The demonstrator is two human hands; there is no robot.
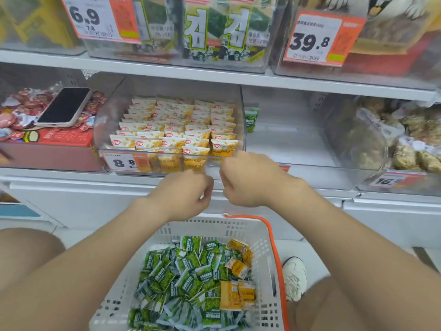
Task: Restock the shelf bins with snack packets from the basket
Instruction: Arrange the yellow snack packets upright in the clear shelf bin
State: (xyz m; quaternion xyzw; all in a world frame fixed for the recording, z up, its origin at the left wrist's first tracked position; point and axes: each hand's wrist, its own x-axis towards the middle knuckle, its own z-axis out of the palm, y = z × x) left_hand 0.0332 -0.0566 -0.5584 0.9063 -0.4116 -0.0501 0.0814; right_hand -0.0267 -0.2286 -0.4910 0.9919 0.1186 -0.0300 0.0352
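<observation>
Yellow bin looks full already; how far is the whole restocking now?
Done: the yellow bin holds neat rows. In hand: the left hand and right hand are at its front edge; grip unclear. Remaining: the next bin has one green packet, and the basket holds many more.

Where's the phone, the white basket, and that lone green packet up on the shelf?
phone [64, 106]: head view, centre of its dark screen.
basket [210, 226]: head view, its white back wall.
green packet [251, 119]: head view, middle of its front face.
</observation>
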